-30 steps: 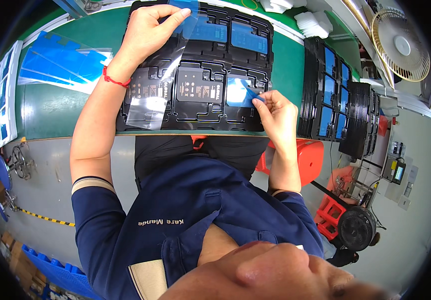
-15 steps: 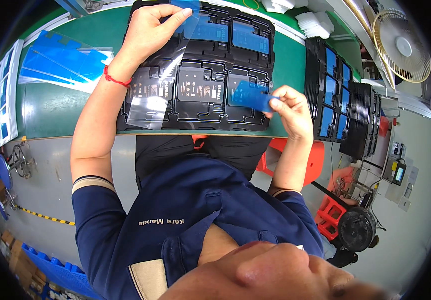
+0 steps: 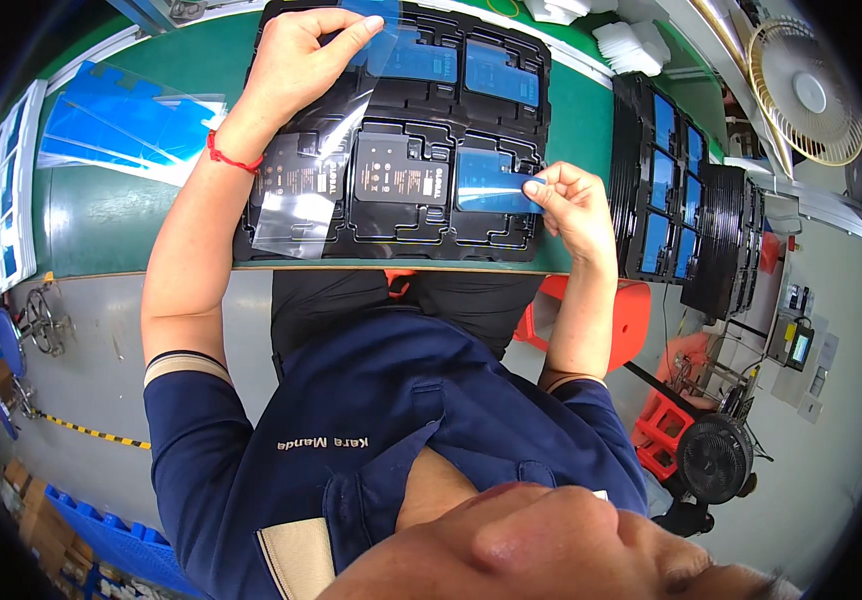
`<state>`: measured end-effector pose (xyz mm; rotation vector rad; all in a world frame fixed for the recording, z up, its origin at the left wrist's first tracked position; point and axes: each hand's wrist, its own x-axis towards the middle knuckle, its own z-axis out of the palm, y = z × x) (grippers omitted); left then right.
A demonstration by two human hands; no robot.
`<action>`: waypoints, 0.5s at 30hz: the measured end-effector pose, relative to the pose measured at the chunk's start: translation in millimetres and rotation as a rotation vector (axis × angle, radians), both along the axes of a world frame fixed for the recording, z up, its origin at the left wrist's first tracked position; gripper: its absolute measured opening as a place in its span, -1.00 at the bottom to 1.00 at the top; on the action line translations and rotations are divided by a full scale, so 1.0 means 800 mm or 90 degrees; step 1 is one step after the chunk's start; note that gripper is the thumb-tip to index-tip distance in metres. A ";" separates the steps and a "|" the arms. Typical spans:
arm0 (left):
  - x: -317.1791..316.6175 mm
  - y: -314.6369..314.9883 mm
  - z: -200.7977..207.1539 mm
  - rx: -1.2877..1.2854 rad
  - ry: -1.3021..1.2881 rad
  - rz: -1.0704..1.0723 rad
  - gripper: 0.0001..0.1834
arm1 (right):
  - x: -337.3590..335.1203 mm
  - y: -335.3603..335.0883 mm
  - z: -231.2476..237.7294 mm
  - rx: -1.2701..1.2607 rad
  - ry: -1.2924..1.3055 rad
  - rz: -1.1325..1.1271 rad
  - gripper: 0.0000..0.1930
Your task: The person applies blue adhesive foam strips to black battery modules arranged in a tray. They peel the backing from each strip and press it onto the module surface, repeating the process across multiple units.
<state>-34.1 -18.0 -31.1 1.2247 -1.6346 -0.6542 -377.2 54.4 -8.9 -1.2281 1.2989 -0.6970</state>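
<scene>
A black moulded tray [image 3: 381,247] lies on the green table, with flat dark battery packs in its compartments. My right hand [image 3: 573,208] pinches the right end of a small blue film [image 3: 491,188], which lies over the near right battery. Bare of blue film, the near middle battery [image 3: 381,172] shows its printed face. Over the tray's left side my left hand [image 3: 309,62] is closed, thumb and forefinger pinching a clear plastic sheet [image 3: 296,228] with blue at its top. This sheet hangs slantwise across the near left battery. Blue film covers the far right battery [image 3: 501,78].
Loose blue and clear sheets [image 3: 131,120] lie left of the tray, beside a white rack [image 3: 11,190] at the table's left end. Stacked black trays [image 3: 651,190] stand on the right, near a pale fan [image 3: 804,92]. A red stool [image 3: 596,320] is below the table's edge.
My right hand has shifted slightly left and up, and the blue film now lies flatter and straighter over the near right battery. My left hand has hardly moved.
</scene>
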 end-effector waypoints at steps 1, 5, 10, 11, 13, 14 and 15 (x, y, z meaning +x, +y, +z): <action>0.000 0.000 -0.001 0.000 0.000 0.001 -0.73 | -0.001 0.000 0.000 0.003 -0.001 0.001 -0.87; 0.000 0.001 0.000 0.011 0.000 0.003 -0.73 | 0.000 0.003 -0.001 0.002 0.011 -0.003 -0.88; 0.000 0.000 0.000 0.004 0.006 -0.001 -0.73 | 0.001 0.003 0.000 0.004 0.022 -0.003 -0.89; 0.000 0.000 -0.001 0.000 0.005 -0.001 -0.73 | 0.001 0.003 0.003 0.011 0.025 -0.002 -0.89; 0.000 0.000 0.000 0.000 -0.006 0.001 -0.73 | 0.002 0.003 0.006 0.014 0.021 0.000 -0.91; 0.000 0.001 0.001 0.000 -0.012 0.002 -0.73 | 0.005 0.003 0.007 0.011 0.015 -0.001 -0.91; 0.000 0.001 0.001 0.001 -0.015 0.005 -0.73 | 0.006 0.003 0.008 0.007 0.009 -0.001 -0.92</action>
